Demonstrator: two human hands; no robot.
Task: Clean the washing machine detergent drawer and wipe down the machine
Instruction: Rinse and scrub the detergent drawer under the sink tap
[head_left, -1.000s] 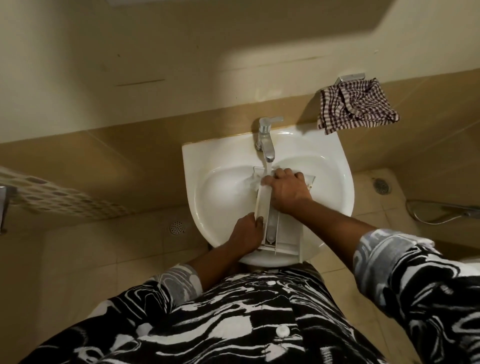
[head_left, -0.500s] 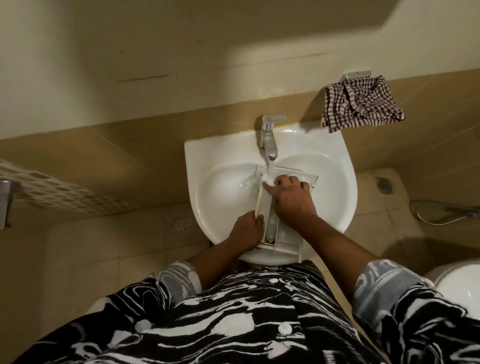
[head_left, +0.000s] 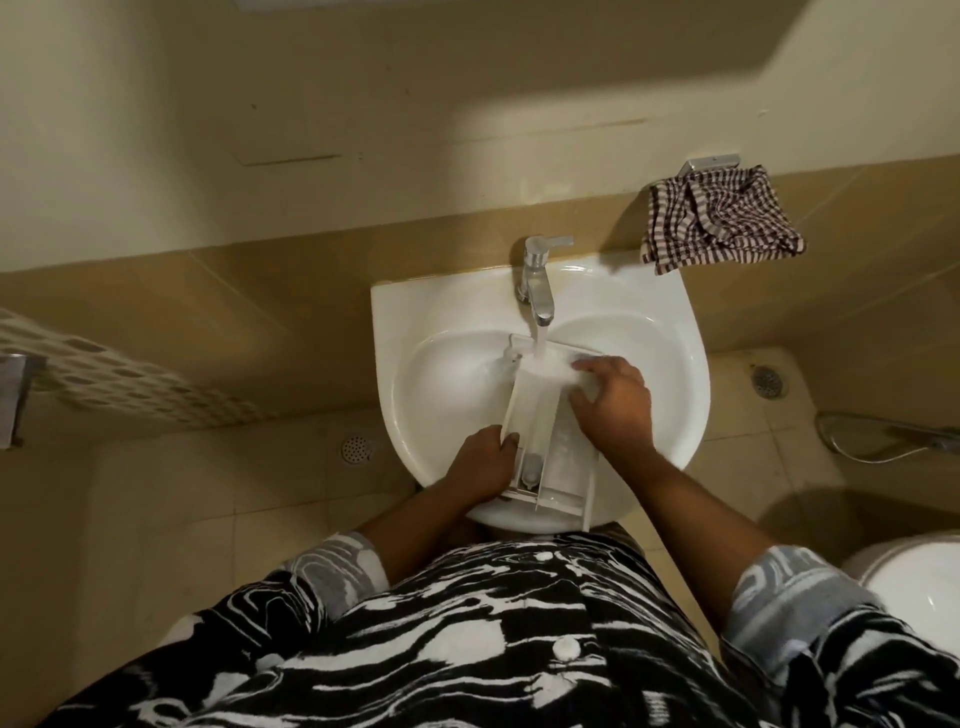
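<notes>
The white detergent drawer (head_left: 540, 410) lies lengthwise in the white sink (head_left: 447, 332), its far end under the running chrome tap (head_left: 537, 283). Water pours into the left compartment. My left hand (head_left: 480, 460) grips the drawer's left wall near its close end. My right hand (head_left: 613, 402) reaches into the right compartment, fingers bent down against its inside; the fingertips are partly hidden by water and plastic.
A checked cloth (head_left: 719, 218) hangs on a wall holder right of the tap. Floor drains (head_left: 356, 448) (head_left: 768, 382) sit on either side of the sink. A toilet rim (head_left: 919, 587) shows at the lower right, a hose (head_left: 883, 441) beside it.
My right hand has slid from the drawer's middle to its right compartment, uncovering the left one, where the stream now falls. My left hand keeps its grip.
</notes>
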